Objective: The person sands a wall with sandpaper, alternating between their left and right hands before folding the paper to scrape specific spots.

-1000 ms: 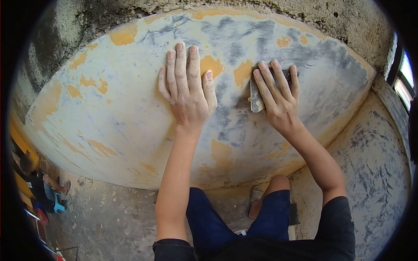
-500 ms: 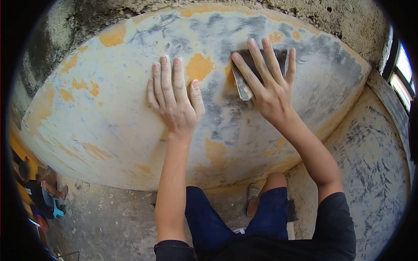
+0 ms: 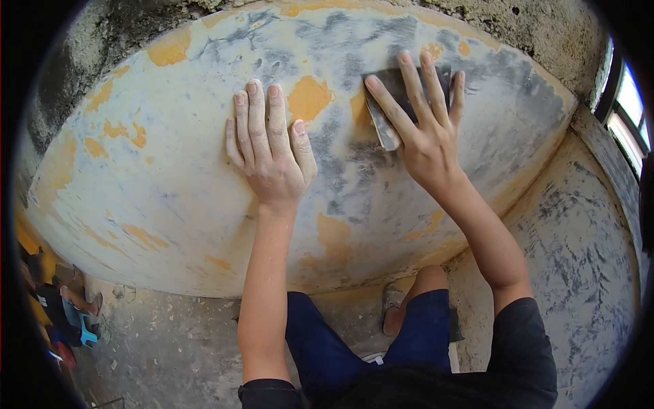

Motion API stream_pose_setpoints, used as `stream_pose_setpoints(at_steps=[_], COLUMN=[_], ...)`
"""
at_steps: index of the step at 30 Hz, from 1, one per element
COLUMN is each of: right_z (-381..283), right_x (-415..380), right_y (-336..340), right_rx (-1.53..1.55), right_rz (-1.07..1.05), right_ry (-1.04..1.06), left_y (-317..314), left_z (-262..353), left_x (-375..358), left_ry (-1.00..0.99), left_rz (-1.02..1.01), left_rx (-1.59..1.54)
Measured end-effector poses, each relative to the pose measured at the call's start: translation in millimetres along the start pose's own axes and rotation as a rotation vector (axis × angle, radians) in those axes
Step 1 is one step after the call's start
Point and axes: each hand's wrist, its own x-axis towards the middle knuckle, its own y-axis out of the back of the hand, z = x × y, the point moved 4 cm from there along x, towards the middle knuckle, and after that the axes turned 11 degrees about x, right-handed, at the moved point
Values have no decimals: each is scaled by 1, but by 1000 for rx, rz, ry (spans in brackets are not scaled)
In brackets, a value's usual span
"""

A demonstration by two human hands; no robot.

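A large curved panel fills the view, pale with orange-yellow patches and dark grey smears. My left hand lies flat on it, fingers stretched out and dusted white, beside a yellow patch. Nothing shows in that hand. My right hand presses a folded dark sheet, apparently sandpaper, against the grey-smeared area. Its fingers are spread over the sheet, and the thumb is hidden. A pale lower edge of the sheet sticks out left of the palm.
Rough concrete borders the panel's top. A grey-streaked curved wall meets it at right, below a window. My legs are beneath the panel over a dusty floor. Another person sits by a blue stool at lower left.
My right hand has slid slightly right and up along the panel with the dark sheet. My left hand stays at nearly the same spot on the panel. The whole view has shifted slightly.
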Motion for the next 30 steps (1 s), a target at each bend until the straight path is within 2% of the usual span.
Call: stream_pose_setpoints(at_steps=[4, 11, 14, 19, 22, 26, 30], right_z=[10, -4, 0, -7, -10, -7, -9], right_x=[-41, 3, -41, -7, -8, -57, -24], right_y=[-1, -1, -10, -3, -6, -11, -5], right_rx=[-65, -69, -32, -54, 30, -7, -47], right_rz=[-40, 4, 40, 28, 57, -11, 25], right_ry=[3, -45, -95, -95, -134, -188, -172], left_y=[0, 1, 0, 0, 0, -2, -1], left_z=[0, -1, 0, 0, -1, 0, 0], left_x=[-1, -1, -2, -2, -3, -3, -2], left_ry=[9, -1, 4, 1, -2, 4, 4], left_rz=[5, -8, 22, 7, -3, 12, -2], left_rx=[0, 3, -11, -12, -5, -5, -5])
